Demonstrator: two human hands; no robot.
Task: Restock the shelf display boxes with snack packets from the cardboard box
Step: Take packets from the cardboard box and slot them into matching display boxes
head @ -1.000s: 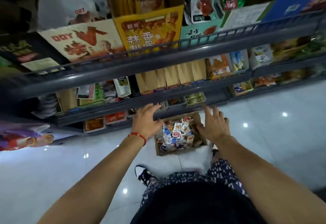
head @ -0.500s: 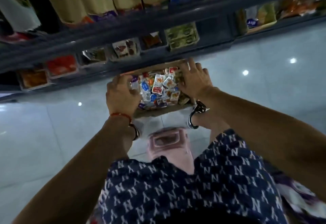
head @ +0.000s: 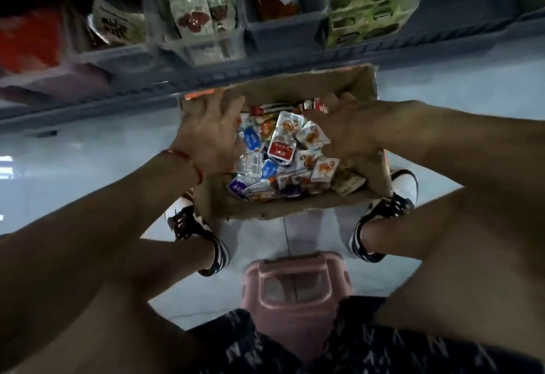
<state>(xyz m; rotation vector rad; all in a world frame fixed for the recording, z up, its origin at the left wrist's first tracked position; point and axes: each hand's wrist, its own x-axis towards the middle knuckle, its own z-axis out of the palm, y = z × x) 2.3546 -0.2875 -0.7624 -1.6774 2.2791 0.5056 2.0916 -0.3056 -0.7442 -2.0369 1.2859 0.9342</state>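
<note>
The cardboard box (head: 283, 211) sits on the pale floor between the person's two shoes, open at the top, its brown walls creased and its rim ragged, with an orange strip along the far-left edge. It is heaped with small snack packets (head: 283, 149): white sachets with orange-red pictures, a red-labelled one in the middle, a few blue ones and a purple one at the near-left corner. Their printing is too small and blurred to read.

The left hand (head: 211, 134) lies over the box's left wall with fingers spread and reaching to the far rim, the thumb down toward the packets; it looks released rather than clenched, though whether the fingertips hook the rim I cannot tell. A red string bracelet (head: 188, 161) circles its wrist. The right hand (head: 345, 132) is on the right side of the heap, fingers curled among the packets at the box's right wall; what exactly it grasps is hidden.

Beyond both hands runs the bottom shelf (head: 265, 70), holding display boxes (head: 203, 17) of white, red and green packets, all blurred. Nearer than the hands, between the knees, stands a pink stool (head: 295, 291).
</note>
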